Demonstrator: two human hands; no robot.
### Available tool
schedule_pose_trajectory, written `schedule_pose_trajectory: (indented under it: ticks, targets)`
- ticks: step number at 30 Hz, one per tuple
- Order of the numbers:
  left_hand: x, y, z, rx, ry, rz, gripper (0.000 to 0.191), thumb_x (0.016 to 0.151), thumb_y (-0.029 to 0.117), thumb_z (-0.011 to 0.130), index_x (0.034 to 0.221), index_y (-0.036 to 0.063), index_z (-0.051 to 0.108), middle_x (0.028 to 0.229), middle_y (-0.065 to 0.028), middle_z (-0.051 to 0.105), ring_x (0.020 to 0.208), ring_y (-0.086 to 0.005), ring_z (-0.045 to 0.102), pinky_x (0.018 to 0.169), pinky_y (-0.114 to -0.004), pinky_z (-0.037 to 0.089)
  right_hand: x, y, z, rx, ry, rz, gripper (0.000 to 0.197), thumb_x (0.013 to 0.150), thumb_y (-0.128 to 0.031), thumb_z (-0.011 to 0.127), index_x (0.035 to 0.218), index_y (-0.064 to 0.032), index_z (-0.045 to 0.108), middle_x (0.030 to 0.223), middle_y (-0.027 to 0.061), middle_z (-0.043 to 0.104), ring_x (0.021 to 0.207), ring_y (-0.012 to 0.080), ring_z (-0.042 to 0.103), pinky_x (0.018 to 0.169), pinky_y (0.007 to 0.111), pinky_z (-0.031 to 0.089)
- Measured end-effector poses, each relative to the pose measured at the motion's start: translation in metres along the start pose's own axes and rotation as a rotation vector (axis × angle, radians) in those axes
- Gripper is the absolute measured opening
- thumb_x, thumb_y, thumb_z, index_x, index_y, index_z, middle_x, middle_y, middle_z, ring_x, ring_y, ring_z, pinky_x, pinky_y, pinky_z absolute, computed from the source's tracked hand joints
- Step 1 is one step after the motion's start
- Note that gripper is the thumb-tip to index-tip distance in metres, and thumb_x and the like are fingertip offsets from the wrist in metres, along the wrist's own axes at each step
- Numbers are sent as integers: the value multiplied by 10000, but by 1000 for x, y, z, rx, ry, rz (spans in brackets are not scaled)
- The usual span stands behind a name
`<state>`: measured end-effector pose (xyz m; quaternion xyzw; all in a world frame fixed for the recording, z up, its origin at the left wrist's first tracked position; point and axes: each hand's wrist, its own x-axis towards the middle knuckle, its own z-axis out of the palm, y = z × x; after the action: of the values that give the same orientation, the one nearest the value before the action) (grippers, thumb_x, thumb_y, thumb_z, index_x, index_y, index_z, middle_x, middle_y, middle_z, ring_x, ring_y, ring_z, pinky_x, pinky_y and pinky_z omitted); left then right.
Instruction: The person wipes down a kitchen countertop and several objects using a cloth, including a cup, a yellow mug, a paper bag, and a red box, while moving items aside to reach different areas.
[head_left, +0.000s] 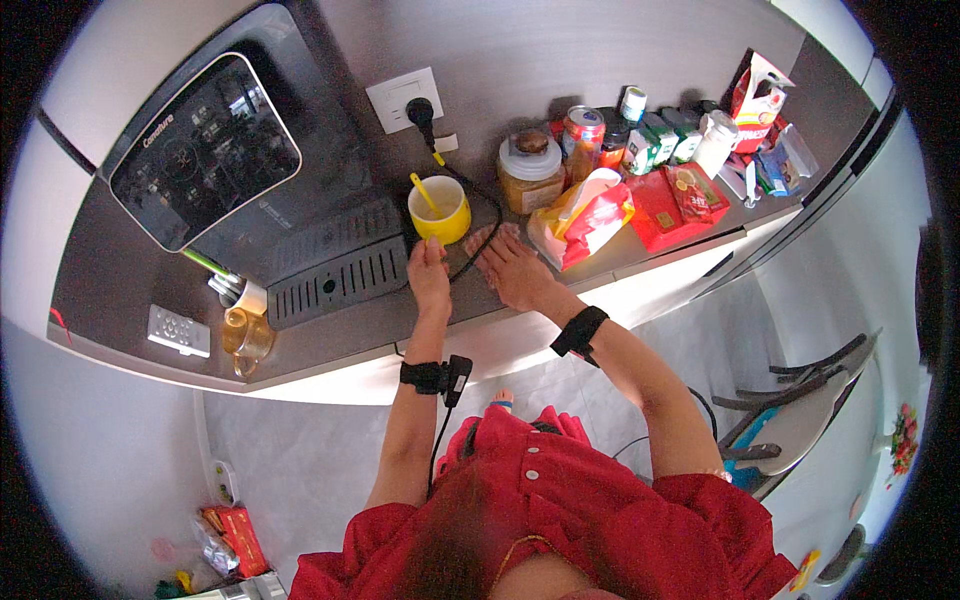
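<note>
My left hand (430, 276) grips the near side of a yellow mug (441, 221), which has a yellow spoon (424, 192) standing in it. The mug is beside the drip grille (341, 281) of a black countertop appliance. My right hand (516, 271) lies flat, palm down, on a pinkish cloth (477, 241) on the dark counter. A black power cord (496, 217) runs across the cloth, between the mug and my right hand. A red and yellow paper bag (583, 219) stands just right of my right hand.
Behind are a lidded jar (531, 169), a drink can (583, 135) and a wall socket with a plug (420, 112). Further right are a red box (671, 210) and small cartons (664, 139). At left lie a remote control (178, 330) and an amber glass cup (247, 337).
</note>
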<state>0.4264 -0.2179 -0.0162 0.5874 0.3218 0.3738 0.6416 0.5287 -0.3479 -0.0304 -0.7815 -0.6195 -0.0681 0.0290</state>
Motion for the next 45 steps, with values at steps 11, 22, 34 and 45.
schedule_pose_trajectory:
  ticks: [11, 22, 34, 45]
  targets:
    - [5, 4, 7, -5, 29, -15, 266, 943, 271, 490, 817, 40, 527, 700, 16, 492, 554, -56, 399, 513, -225, 337, -4, 4, 13, -124, 219, -127, 394, 854, -278, 404, 1164, -87, 555, 1194, 129, 527, 1207, 345, 399, 1073, 495, 207]
    - [-43, 27, 4, 902, -71, 539, 373, 799, 121, 620, 1132, 20, 486, 1013, -185, 536, 997, -336, 485, 829, -396, 429, -6, 6, -7, 3, 133, -120, 426, 814, -256, 467, 1172, -34, 529, 1214, 161, 491, 1221, 349, 376, 1077, 486, 204]
    - [-23, 29, 13, 1134, -258, 466, 189, 767, 91, 626, 951, 53, 607, 881, -135, 607, 934, -321, 517, 792, -397, 425, -10, -17, -32, 140, -42, 126, 508, 790, -130, 505, 1275, -8, 421, 1337, 184, 389, 1306, 346, 283, 1057, 427, 287]
    - [-19, 32, -7, 910, -285, 481, 123, 807, 79, 592, 916, 22, 587, 907, -140, 602, 894, -321, 505, 787, -408, 413, 49, 12, 30, -122, -227, 205, 609, 786, -156, 451, 1344, 48, 315, 1379, 190, 346, 1299, 342, 298, 1097, 463, 156]
